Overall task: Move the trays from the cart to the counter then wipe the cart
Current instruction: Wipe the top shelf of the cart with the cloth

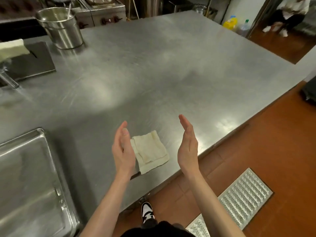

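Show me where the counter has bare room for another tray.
The widest bare patch on the counter lies between the metal pot, the folded cloth and the right edge. The left side is crowded: a tray near, a dark board behind it.

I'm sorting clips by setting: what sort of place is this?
Likely a commercial kitchen: a broad stainless steel counter, a tall steel pot beside knobbed cooking equipment, and a metal floor drain grate.
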